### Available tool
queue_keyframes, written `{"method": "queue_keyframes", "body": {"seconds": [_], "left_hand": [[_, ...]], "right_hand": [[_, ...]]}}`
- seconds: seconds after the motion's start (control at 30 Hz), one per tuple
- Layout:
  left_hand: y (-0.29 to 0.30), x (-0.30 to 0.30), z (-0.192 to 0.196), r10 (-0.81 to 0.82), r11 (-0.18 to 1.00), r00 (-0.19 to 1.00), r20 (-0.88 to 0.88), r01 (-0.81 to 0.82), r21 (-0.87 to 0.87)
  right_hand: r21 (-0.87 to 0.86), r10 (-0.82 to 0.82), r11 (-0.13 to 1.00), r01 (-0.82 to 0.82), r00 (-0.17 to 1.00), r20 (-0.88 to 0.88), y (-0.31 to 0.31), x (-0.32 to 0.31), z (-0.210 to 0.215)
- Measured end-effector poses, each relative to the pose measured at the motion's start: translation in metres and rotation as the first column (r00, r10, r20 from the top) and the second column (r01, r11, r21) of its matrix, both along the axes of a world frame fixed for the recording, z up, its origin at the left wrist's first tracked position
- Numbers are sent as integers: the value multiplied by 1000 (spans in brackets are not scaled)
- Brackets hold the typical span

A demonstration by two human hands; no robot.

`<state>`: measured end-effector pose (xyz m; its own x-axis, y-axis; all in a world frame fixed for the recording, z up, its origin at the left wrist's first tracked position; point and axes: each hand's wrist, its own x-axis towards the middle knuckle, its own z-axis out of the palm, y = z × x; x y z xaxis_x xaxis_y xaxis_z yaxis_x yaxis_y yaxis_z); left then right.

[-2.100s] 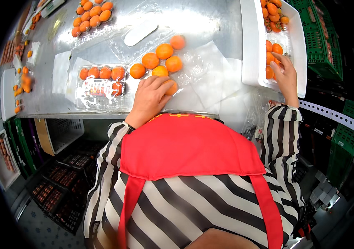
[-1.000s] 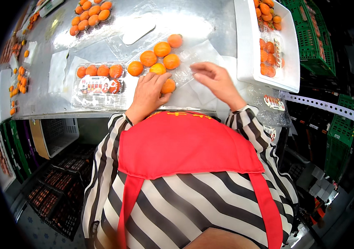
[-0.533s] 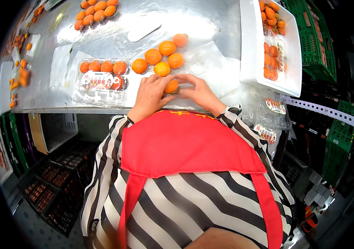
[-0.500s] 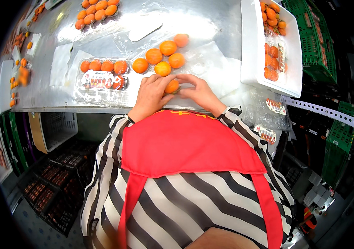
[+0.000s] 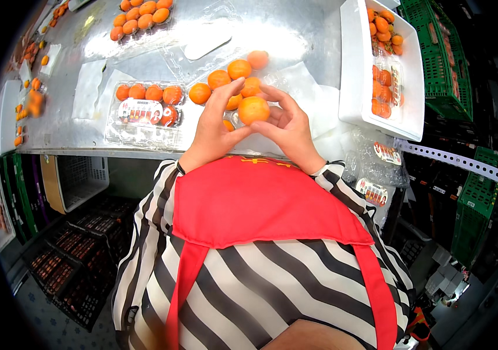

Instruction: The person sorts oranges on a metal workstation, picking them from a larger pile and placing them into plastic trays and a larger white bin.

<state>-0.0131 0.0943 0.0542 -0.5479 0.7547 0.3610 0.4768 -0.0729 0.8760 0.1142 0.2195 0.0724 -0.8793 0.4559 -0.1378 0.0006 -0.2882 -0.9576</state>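
Raised off the table, a round orange persimmon (image 5: 253,111) is gripped between the thumb and fingers of my right hand (image 5: 292,128). My left hand (image 5: 214,125) is curved on its other side, fingers and thumb apart, the thumb tip close to the fruit's lower edge. Several loose persimmons (image 5: 218,79) lie just beyond both hands, some partly covered by them. Left of my left hand is a clear plastic punnet (image 5: 144,137); persimmons fill its far row and a printed label (image 5: 140,111) covers part of the near one.
Another group of persimmons (image 5: 144,17) stands at the far left of the metal table (image 5: 295,29). A white foam box (image 5: 406,111) with fruit is on the right. Green crates (image 5: 465,87) stand beyond it. Labelled plastic packs (image 5: 371,189) lie near my right elbow.
Both hands have lifted from the table. The persimmon has come up between them, now gripped by my right hand, and my left hand's fingers have opened out.
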Motion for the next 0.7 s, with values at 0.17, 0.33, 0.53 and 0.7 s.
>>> {"method": "queue_keyframes", "body": {"seconds": [0.17, 0.33, 0.53, 0.7], "left_hand": [[-4, 0, -3, -115, 991, 949, 295, 129, -28], [-4, 2, 0, -82, 992, 973, 218, 101, -78], [2, 1, 2, -80, 996, 995, -61, 76, -56], [3, 3, 5, -90, 995, 992, 94, 93, -28]], "right_hand": [[46, 1, 999, 2, 998, -70, 0, 1, -4], [24, -22, 999, 23, 999, -48, -2, 0, -1], [-79, -102, 991, 109, 991, 89, 7, 0, -2], [-262, -88, 958, 118, 989, 123, 5, 0, -3]]}}
